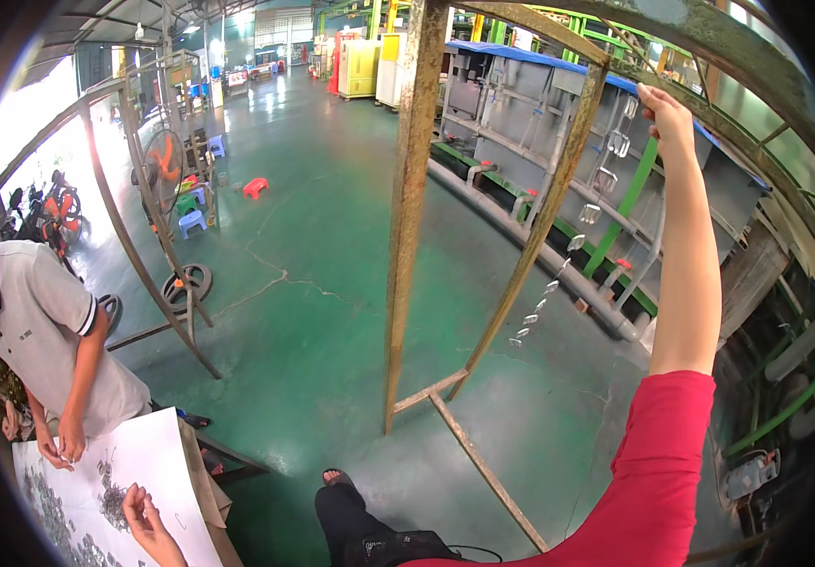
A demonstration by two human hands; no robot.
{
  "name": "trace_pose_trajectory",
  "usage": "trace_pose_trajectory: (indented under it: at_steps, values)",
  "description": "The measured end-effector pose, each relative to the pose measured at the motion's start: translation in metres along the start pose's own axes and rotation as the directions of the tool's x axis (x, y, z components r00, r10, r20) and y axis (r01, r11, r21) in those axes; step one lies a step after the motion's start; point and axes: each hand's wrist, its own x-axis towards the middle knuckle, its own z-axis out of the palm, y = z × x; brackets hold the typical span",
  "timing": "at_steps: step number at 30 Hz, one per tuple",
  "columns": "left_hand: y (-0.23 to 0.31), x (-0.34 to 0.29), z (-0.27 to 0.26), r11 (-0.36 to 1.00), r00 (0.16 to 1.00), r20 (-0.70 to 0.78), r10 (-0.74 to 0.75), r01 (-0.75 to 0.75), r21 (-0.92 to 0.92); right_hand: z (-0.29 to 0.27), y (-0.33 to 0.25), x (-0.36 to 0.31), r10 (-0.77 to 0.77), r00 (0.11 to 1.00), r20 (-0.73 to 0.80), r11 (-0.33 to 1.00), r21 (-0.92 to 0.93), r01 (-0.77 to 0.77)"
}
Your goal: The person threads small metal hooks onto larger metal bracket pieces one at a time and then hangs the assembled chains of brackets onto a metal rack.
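My right hand [666,115], at the end of a raised arm in a red sleeve, is closed with its fingertips pinched at the top of a hanging string of small shiny metal pieces [590,214]. The string slants down and left in the picture, beside a rusty metal frame [411,208]. At the lower left, my left hand [147,527] is over a white-topped table [163,444], its fingers slightly bent and apart. Beside its fingertips lies a small heap of thin wire hooks [114,506]. Many flat metal pieces [48,515] spread along the table's left part.
A co-worker in a grey shirt [67,331] stands across the table, both hands together over it. Long grey tanks [511,104] with pipes line the right side. Small plastic stools [255,188], a fan [163,156] and another metal frame [105,189] stand on the green floor.
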Motion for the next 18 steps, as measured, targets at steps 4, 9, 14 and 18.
trace_pose_trajectory:
  at_steps: [4,9,14,18]
  values:
    - [-0.001,0.006,0.013,1.000,1.000,0.004,0.001,-0.001,0.023,-0.006,0.005,0.040,-0.022,0.990,-0.139,0.998,-0.057,0.014]
    - [0.039,-0.002,0.024,0.988,0.995,-0.009,0.100,-0.098,0.123,-0.010,0.000,0.067,-0.011,0.946,-0.324,0.959,-0.272,-0.082]
    - [0.040,-0.003,0.026,0.994,0.997,-0.021,0.074,-0.072,0.084,-0.009,0.002,0.078,0.053,0.947,-0.317,0.896,-0.404,-0.185]
    - [0.042,-0.006,0.026,0.994,0.998,-0.026,0.052,-0.049,0.099,-0.010,0.007,0.087,0.037,0.952,-0.305,0.869,-0.460,-0.182]
